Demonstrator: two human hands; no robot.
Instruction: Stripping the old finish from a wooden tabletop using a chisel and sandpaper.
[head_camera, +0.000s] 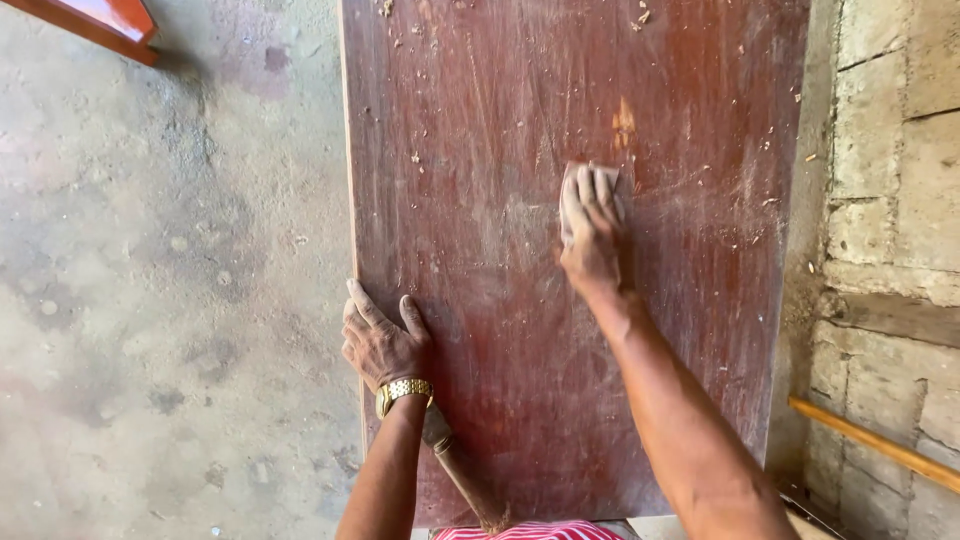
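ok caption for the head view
Right hand rubs sandpaper on a red-brown board; left hand steadies its edge.

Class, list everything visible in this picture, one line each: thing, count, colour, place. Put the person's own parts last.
Wooden board: one, dark red-brown, dusty, centre.
Sandpaper piece: one, grey, under right hand.
Wood chips: many, pale, scattered on board.
Concrete floor: grey, left.
Block wall: grey, right.
Wooden stick: one, tan, lower right.
Orange-red frame: one, top left.
Wristwatch: one, gold, left wrist.
Left hand: on board's left edge.
Right hand: pressing sandpaper.
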